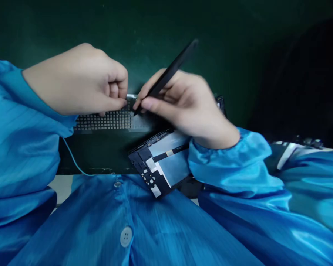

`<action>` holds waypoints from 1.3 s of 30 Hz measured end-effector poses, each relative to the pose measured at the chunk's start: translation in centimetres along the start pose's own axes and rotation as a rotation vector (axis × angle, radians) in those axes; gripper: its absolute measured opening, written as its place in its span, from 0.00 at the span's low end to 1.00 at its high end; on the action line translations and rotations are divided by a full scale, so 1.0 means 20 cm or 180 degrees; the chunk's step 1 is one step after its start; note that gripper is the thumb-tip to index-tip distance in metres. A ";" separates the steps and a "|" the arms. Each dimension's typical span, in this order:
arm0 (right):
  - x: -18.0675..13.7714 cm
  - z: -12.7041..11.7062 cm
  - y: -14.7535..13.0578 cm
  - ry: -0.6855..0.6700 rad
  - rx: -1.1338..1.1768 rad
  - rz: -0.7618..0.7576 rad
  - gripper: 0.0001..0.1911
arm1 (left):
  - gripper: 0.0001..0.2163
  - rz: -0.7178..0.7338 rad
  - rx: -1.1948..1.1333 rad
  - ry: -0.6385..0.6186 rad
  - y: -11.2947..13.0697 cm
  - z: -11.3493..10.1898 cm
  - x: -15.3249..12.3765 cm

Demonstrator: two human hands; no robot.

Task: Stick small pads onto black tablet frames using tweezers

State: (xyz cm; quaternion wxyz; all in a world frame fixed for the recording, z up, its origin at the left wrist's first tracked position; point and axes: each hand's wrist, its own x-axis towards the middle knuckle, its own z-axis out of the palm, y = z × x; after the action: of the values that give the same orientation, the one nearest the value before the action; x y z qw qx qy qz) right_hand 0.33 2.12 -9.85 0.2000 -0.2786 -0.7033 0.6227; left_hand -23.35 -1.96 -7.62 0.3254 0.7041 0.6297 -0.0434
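Note:
My right hand (183,101) is closed around slim black tweezers (173,68), held like a pen. Their dark tip points down onto a sheet of small grey squares (108,120), close to where the rows of squares give way to a bare clear strip. On the upper edge of this sheet my left hand (86,81) is closed, thumb and forefinger pinched together beside the tip; part of the sheet is hidden under it. Below my right wrist lies an opened device housing (166,162), tilted, with a silvery panel, a dark ribbon cable and small white patches.
The dark green work mat (94,155) spreads under everything. A thin blue cord (73,157) runs from my left sleeve toward the mat's front edge. Behind my right hand a dark part (220,103) shows. At the right are a black shape (302,81) and another blue sleeve (316,181).

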 end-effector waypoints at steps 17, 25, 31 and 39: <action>-1.12 -0.14 0.17 0.2869 -0.0426 0.0202 0.04 | 0.35 0.0888 0.0290 0.0581 0.37 0.44 -0.24; -1.12 -0.13 0.18 0.2839 -0.0550 0.0125 0.03 | 0.40 0.0722 0.0164 0.0505 0.31 0.47 -0.24; -1.11 -0.14 0.16 0.2841 -0.1229 0.0030 0.07 | 0.40 0.0668 0.0033 0.0577 0.30 0.46 -0.24; -1.29 0.20 0.00 0.1835 -0.0825 0.0917 0.05 | 0.33 0.1065 -0.0340 0.1069 0.49 0.51 -0.34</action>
State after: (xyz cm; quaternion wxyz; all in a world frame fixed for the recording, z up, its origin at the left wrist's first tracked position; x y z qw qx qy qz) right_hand 17.50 -17.45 -8.65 0.2635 -0.5626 -0.6445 0.4458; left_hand -12.29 -12.88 -8.52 0.2555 0.7778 0.5509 0.1622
